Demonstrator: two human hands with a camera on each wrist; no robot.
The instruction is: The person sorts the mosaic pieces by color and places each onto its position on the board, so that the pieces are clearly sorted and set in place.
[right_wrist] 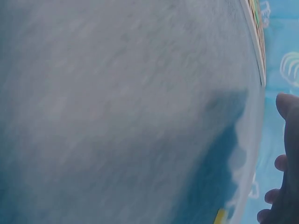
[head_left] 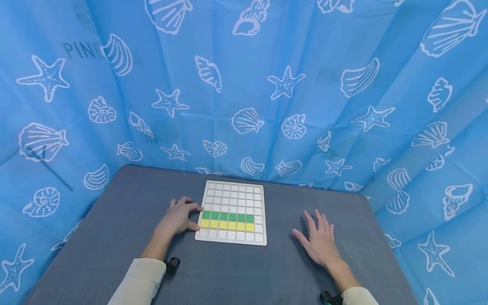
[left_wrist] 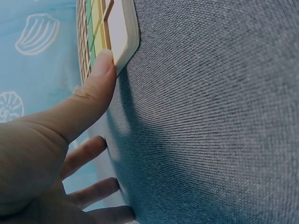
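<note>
A white square board with a raised grid lies on the grey table. Green tiles run in one row across it, and yellow tiles fill the row just nearer to me; the rightmost cell of both rows is white. My left hand is at the board's left edge, with its thumb touching the rim beside the yellow row and its index fingertip farther up that edge. Well right of the board, my right hand is over the table, fingers spread, holding nothing. Near it in the right wrist view shows a small yellow piece.
Grey cloth covers the table. Behind it and along both sides hangs a blue curtain printed with white shells and starfish. Black straps show at both wrists, below light sleeves.
</note>
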